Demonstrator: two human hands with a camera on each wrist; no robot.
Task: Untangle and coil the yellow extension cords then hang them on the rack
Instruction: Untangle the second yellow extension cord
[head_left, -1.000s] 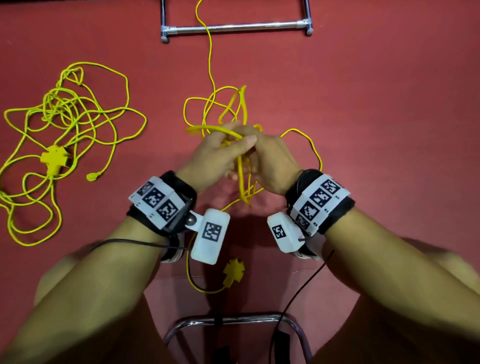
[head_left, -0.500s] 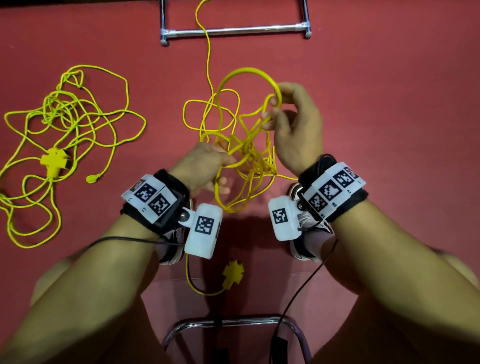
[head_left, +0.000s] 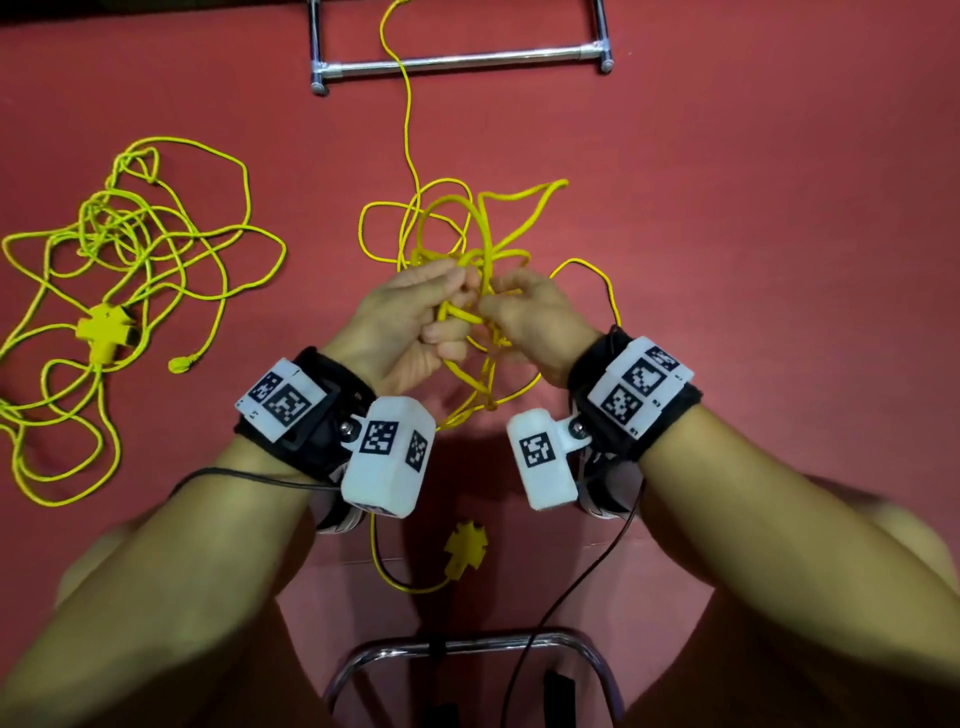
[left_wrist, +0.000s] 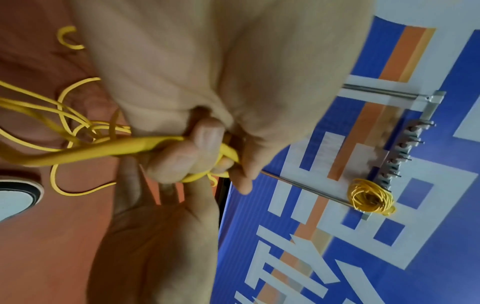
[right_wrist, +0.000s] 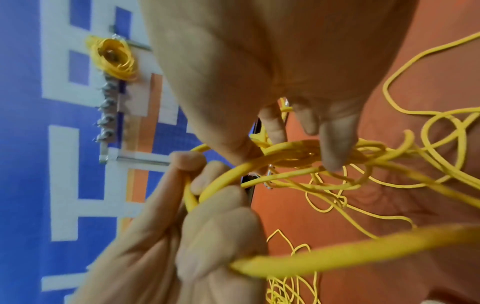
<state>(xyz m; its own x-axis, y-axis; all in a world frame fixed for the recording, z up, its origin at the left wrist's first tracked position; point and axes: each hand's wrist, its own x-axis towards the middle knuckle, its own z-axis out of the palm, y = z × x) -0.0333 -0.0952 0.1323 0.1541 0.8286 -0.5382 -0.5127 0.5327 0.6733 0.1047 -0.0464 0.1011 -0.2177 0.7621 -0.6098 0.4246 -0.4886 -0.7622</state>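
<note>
1. Under my arms I see a red floor (head_left: 753, 218), and at its far edge lies the chrome base bar of a frame (head_left: 457, 62), cut off by the top of the head view.
2. Both wrist views show a blue wall panel (left_wrist: 428, 257) with white and orange blocks; on it a metal rack (left_wrist: 397, 156) of pegs carries one coiled cord (left_wrist: 371, 197) at its end peg.
3. My left hand (head_left: 405, 322) has its grip clamped on the tangled yellow cord (head_left: 483, 244): the fingers curl round a strand and the thumb presses it.
4. My right hand (head_left: 535, 317) is touching the left, its grip pinched on strands of the same cord, which is lifted between the hands in front of me with loops fanning away and below.
5. One strand runs from that tangle past the base bar and out of view.
6. A second tangled cord (head_left: 130, 291) lies well apart on the floor to my left, with a yellow cross-shaped socket block (head_left: 106, 330) in it.
7. Another socket block (head_left: 466, 548) lies near me, below the wrists.
8. Hidden: which strands each finger holds; the knot itself is behind my knuckles.
9. The wrist bands bear black-and-white square markers (head_left: 631, 389); I cannot read any writing.
</note>
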